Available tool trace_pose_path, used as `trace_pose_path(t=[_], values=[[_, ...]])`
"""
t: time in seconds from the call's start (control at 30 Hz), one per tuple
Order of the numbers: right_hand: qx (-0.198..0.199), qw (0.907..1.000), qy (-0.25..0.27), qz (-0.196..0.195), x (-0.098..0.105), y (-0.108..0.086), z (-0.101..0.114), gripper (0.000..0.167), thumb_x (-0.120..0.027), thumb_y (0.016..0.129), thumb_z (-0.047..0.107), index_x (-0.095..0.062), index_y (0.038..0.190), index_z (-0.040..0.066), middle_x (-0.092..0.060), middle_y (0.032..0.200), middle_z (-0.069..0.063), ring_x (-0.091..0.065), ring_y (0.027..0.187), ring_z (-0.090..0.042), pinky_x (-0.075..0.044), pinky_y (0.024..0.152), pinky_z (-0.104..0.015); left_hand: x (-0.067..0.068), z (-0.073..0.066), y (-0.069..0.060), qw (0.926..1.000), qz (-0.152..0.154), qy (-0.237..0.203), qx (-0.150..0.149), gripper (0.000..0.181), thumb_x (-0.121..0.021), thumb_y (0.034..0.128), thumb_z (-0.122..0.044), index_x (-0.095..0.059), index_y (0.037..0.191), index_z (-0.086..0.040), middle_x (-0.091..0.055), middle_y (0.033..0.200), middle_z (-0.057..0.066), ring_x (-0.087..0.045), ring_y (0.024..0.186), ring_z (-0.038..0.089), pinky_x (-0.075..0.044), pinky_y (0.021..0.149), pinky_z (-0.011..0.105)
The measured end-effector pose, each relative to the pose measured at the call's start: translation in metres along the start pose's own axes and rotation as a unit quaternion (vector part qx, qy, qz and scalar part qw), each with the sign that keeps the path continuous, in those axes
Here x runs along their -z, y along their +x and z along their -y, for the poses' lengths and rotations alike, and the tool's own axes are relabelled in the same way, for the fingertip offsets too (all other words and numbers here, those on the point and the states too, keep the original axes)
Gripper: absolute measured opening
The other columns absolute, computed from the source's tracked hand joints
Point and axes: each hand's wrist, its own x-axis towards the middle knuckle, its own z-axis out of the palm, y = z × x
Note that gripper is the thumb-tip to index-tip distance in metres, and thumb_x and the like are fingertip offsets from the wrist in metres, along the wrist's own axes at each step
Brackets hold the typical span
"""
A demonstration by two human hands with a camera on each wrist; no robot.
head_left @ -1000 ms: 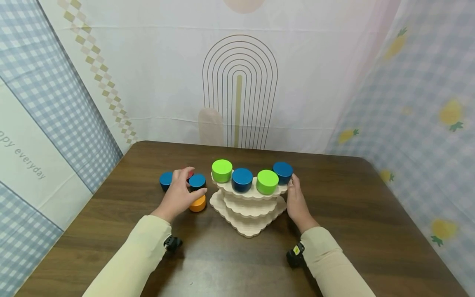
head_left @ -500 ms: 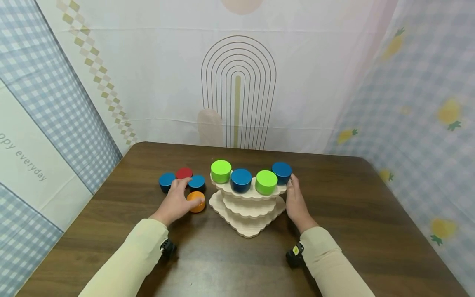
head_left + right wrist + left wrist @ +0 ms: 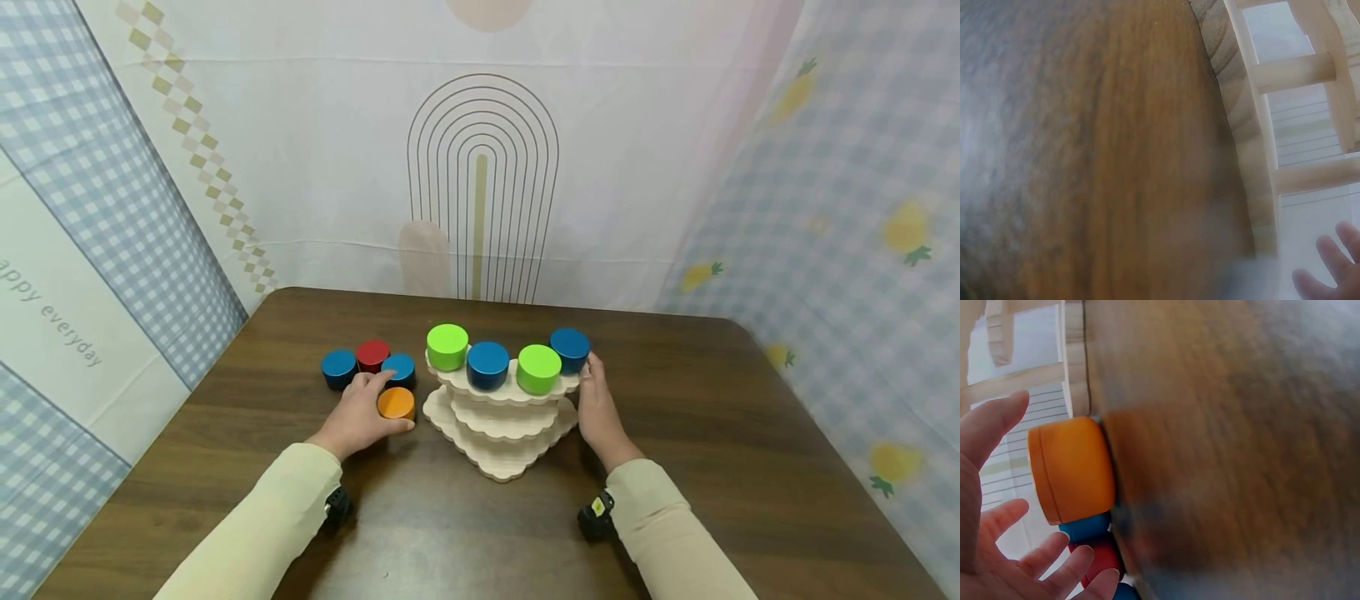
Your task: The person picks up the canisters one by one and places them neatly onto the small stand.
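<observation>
The left hand (image 3: 361, 417) is spread around the orange cylinder (image 3: 396, 403) on the table; in the left wrist view a gap shows between thumb, fingers and the orange cylinder (image 3: 1075, 469). The right hand (image 3: 602, 414) rests, fingers extended, against the right end of a tiered wooden stand (image 3: 504, 427) with scalloped edges. On the stand's top tier sit a green cylinder (image 3: 447, 347), a blue one (image 3: 487, 365), another green one (image 3: 538, 368) and, at the right end, a second blue one (image 3: 570, 349). Fingers of the right hand (image 3: 1335, 269) show at the right wrist view's corner.
Behind the left hand stand a blue cylinder (image 3: 339, 368), a red one (image 3: 372, 355) and another blue one (image 3: 399, 370). The brown table (image 3: 465, 533) ends at a white cloth backdrop (image 3: 330, 167), with checked cloth at both sides.
From above the left-hand group, the left hand has come down and toward the orange cylinder, its thumb now at that cylinder's near side. The right hand stays at the stand.
</observation>
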Motion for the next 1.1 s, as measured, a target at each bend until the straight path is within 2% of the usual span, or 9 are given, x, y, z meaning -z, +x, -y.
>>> trace_pose_path(t=[0.23,0.43,0.53,0.77,1.1], values=[[0.009,1.0000,-0.001,-0.001,0.000,-0.001,-0.001,0.050,-0.011,0.107,0.028,-0.008,0.152,0.007,-0.011,0.158,-0.019,-0.009,0.146,-0.037,-0.011,0.113,-0.060,-0.005,0.003,0.002,0.9997,0.014,0.021,0.005,0.082,-0.080,0.0773,-0.034,-0.041,0.145,-0.009,-0.041,0.134,0.024,-0.041,0.118,0.039,-0.044,0.095,0.054],[-0.002,1.0000,-0.002,0.006,0.001,-0.001,0.001,0.049,-0.011,0.107,0.027,-0.006,0.152,0.007,-0.010,0.159,-0.018,-0.008,0.146,-0.036,-0.010,0.114,-0.059,-0.009,0.005,0.006,0.9994,0.022,0.026,0.002,0.082,-0.082,0.0750,-0.031,-0.043,0.142,-0.006,-0.046,0.131,0.023,-0.043,0.115,0.039,-0.044,0.094,0.052],[-0.012,0.9998,0.004,0.013,0.003,-0.003,0.009,0.048,-0.011,0.107,0.022,-0.005,0.152,0.005,-0.008,0.159,-0.020,-0.007,0.146,-0.037,-0.010,0.114,-0.059,-0.010,0.006,0.008,0.9994,0.027,0.022,0.006,0.083,-0.083,0.0739,-0.030,-0.043,0.142,-0.004,-0.047,0.132,0.023,-0.044,0.114,0.039,-0.044,0.094,0.051],[-0.014,0.9997,-0.001,0.018,0.006,-0.014,0.043,0.048,-0.012,0.106,0.015,-0.006,0.150,-0.003,-0.009,0.157,-0.026,-0.008,0.145,-0.042,-0.010,0.113,-0.061,-0.011,0.009,0.012,0.9995,0.028,0.002,0.013,0.079,-0.084,0.0734,-0.024,-0.045,0.138,0.001,-0.050,0.131,0.024,-0.044,0.111,0.039,-0.043,0.093,0.051],[-0.020,0.9997,-0.002,0.016,0.006,-0.016,0.045,0.048,-0.013,0.107,0.017,-0.006,0.150,-0.001,-0.010,0.157,-0.025,-0.008,0.145,-0.041,-0.010,0.113,-0.061,-0.011,0.014,0.012,0.9992,0.014,-0.022,0.031,0.068,-0.083,0.0730,-0.019,-0.050,0.128,0.003,-0.056,0.122,0.021,-0.046,0.104,0.035,-0.044,0.088,0.048]])
